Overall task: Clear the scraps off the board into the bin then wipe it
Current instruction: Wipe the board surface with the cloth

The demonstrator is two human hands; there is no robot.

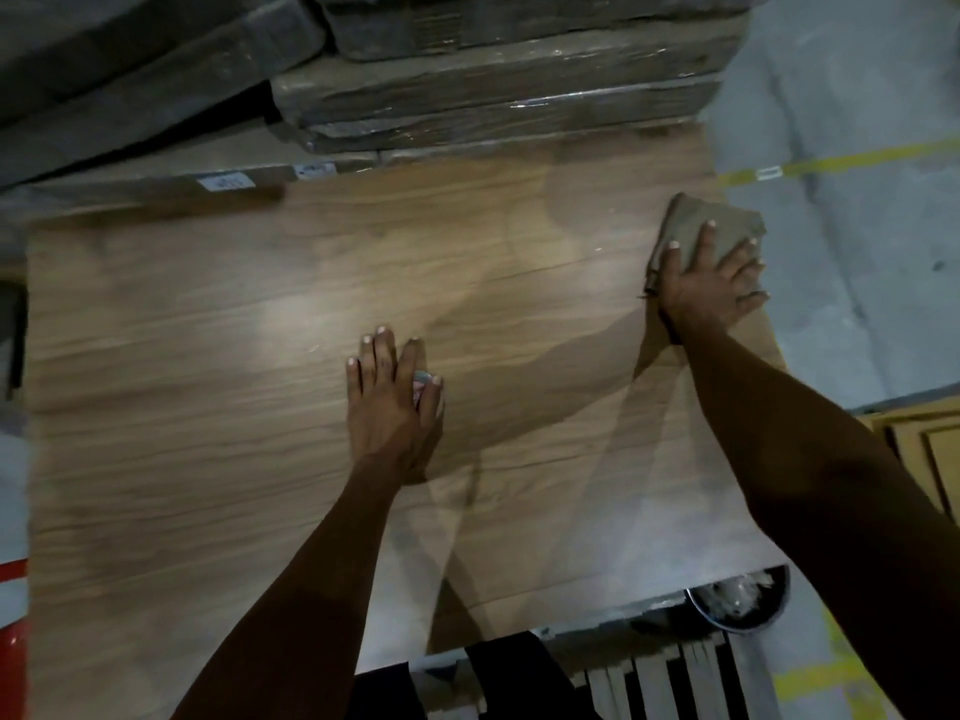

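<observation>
Left hand flat on board, right hand pressing cloth

Both forearms are bare to the frame's edge, with no sleeve, watch or band showing. The left hand and the right hand wear no gloves or visible rings, and the fingernails are pale and short. A dark garment shows at the bottom edge

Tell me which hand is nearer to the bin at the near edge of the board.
Right. The right hand presses a cloth at the board's far right edge, up-board from the bin. The left hand lies flat mid-board, farther off to the side.
</observation>
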